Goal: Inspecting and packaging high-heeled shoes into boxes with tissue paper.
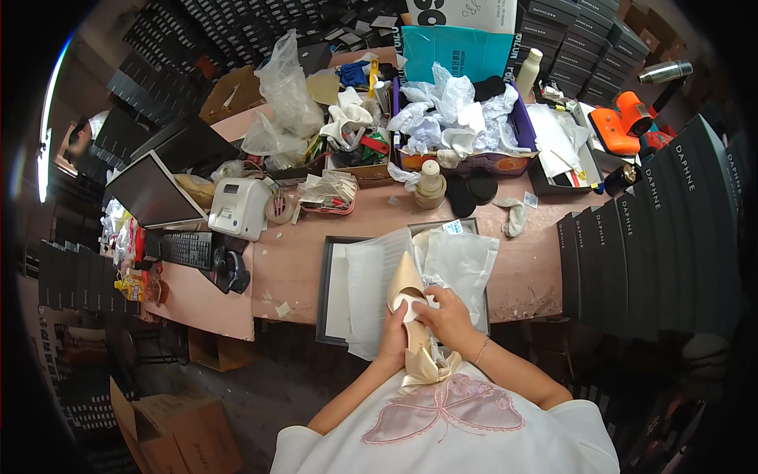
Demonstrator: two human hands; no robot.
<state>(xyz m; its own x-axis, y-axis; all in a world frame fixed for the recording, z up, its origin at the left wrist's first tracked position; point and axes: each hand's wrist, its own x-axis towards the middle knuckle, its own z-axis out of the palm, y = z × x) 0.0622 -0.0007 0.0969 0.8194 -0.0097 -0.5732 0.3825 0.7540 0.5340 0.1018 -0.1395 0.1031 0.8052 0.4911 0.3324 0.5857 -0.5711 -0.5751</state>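
A beige pointed-toe shoe (404, 278) with a satin bow (426, 370) at its heel end is held over an open shoebox (323, 304), its toe pointing away from me. My left hand (392, 338) is closed around the shoe's left side, thumb at the opening. My right hand (452, 320) is closed at the shoe's right side, its fingers pinching a white wad (407, 306) in the opening. Whether the wad is paper or cloth I cannot tell. White wrapping paper (466, 265) and a thin translucent sheet (367, 276) lie in the box beneath.
Stacked dark shoeboxes (655, 237) stand at the right. Behind the box are a glue bottle (430, 188), round black pads (482, 186) and a purple bin (523, 118) of crumpled paper. A label printer (238, 208), monitor (155, 192) and keyboard (185, 249) sit at the left.
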